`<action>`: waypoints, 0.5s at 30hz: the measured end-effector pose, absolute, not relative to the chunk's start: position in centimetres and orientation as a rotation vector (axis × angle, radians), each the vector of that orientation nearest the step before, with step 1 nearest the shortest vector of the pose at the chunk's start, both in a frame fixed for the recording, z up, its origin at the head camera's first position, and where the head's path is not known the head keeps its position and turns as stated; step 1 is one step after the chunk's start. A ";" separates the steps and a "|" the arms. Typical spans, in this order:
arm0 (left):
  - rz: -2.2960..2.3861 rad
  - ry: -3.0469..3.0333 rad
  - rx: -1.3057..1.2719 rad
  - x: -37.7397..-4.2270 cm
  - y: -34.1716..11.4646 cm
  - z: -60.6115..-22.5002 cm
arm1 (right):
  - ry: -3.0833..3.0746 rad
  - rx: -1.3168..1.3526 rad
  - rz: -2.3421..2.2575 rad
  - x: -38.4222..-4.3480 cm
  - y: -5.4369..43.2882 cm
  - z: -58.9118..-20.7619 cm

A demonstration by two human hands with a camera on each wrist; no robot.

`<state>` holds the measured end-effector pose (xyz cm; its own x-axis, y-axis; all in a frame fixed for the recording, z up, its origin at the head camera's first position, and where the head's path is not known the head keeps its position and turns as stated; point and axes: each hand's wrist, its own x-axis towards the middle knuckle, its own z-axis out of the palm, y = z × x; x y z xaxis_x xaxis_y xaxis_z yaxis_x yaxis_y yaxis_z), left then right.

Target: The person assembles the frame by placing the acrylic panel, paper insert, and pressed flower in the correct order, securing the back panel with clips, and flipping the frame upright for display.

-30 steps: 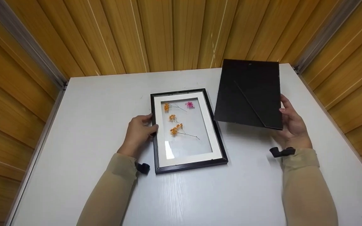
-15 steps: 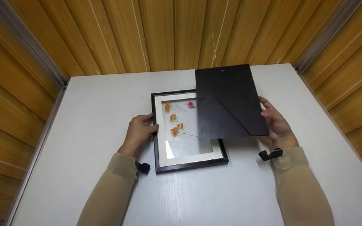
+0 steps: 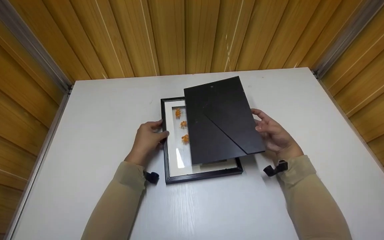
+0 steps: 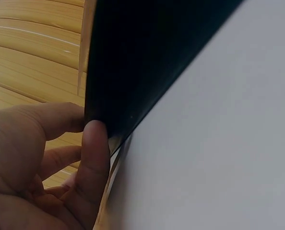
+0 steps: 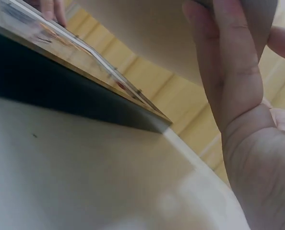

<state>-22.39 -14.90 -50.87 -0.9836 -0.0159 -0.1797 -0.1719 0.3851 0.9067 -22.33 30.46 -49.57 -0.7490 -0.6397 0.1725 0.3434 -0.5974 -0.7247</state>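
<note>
Here, my left hand (image 3: 148, 137) pinches the left side of the black frame (image 3: 204, 177) near the far edge of the white table (image 3: 95, 140). My right hand (image 3: 277, 136) holds the black board (image 3: 223, 121) by its right side, slanted over the frame.

A booth-like workspace: white tabletop (image 3: 92, 133) amid wood-look panels (image 3: 170, 36) and grey corner posts (image 3: 30, 43).

A white, straight-edged table (image 3: 78, 140) reaches a far wall (image 3: 168, 36) of yellow-brown, wood-look panels (pale streaks run down it); a matching left wall (image 3: 8, 110) and right wall (image 3: 372, 76) meet it at grey strips (image 3: 33, 43), light gleaming on the table's near part
</note>
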 end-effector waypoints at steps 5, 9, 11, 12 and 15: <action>1.673 2.479 -0.160 -22.6 -15.0 -51.0 | 1.082 -0.562 -2.246 -21.9 28.9 -49.5; 1.676 2.487 -0.132 -22.6 -14.9 -51.0 | 1.175 -0.562 -2.208 -21.7 27.8 -49.5; 1.670 2.499 -0.119 -22.6 -14.9 -51.0 | 1.233 -0.552 -2.194 -21.5 27.3 -49.6; 1.666 2.505 -0.113 -22.6 -14.9 -51.0 | 1.261 -0.547 -2.190 -21.5 27.1 -49.6; 1.659 2.510 -0.101 -22.5 -14.9 -50.9 | 1.338 -0.512 -2.170 -21.3 26.6 -49.6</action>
